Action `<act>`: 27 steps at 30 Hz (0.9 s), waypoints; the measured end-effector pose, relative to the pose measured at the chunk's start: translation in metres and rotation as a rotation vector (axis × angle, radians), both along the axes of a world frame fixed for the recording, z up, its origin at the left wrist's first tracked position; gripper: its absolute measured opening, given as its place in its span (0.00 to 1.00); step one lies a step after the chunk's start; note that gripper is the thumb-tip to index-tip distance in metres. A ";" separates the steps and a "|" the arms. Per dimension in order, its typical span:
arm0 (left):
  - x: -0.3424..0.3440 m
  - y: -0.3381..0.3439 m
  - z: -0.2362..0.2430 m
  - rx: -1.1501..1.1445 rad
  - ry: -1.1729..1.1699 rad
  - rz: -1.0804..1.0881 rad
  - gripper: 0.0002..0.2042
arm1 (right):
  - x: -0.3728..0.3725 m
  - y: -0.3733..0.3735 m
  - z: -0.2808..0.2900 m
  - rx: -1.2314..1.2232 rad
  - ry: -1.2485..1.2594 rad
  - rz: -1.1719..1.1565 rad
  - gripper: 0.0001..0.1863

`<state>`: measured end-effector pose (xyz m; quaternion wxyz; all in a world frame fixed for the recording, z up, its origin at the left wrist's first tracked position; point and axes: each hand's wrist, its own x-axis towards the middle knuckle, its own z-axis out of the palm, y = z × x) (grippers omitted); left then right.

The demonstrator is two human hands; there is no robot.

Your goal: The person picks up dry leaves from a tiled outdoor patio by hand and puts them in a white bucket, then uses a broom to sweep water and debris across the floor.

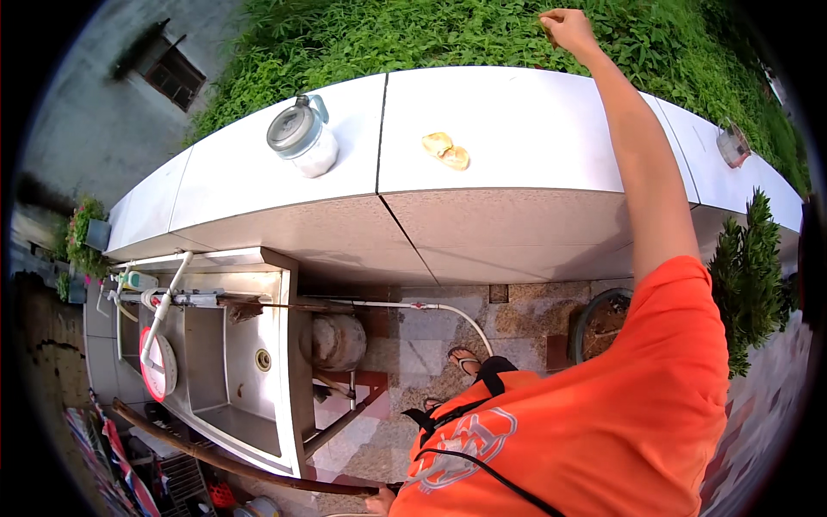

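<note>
My right arm reaches out over the white-topped wall (508, 121). At its end my right hand (570, 31) is closed above the green plants, fingertips pinched together; a small brownish bit seems to show at them, too small to name. Two pale yellow-orange curved pieces (445, 151), like fruit peel, lie on the wall top to the left of that arm. Farther left stands a clear jar with a grey lid and a handle (301, 138), whitish inside. Only part of my left hand (380, 501) shows at the lower edge, beside a long wooden pole (233, 461); its fingers are mostly hidden.
Below the wall at left stands a steel sink (250, 405) with white pipes and a red-rimmed round basin (158, 366). A white hose (457, 314) runs along the tiled floor. A dark round pot (594, 327) and a bush (748, 284) are at right; leafy plants (388, 34) grow beyond the wall.
</note>
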<state>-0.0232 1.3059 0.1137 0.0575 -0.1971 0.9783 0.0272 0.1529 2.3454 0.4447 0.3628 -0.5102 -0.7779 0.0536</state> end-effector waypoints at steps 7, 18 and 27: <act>0.002 0.000 -0.002 -0.001 0.002 0.007 0.23 | -0.032 -0.081 0.053 -0.346 0.610 0.059 0.07; 0.006 0.002 -0.004 0.022 0.011 0.014 0.24 | -0.029 -0.054 0.034 -0.531 0.880 0.374 0.16; 0.019 0.001 -0.003 0.024 0.016 0.042 0.24 | -0.025 -0.083 0.028 -0.968 0.381 0.906 0.17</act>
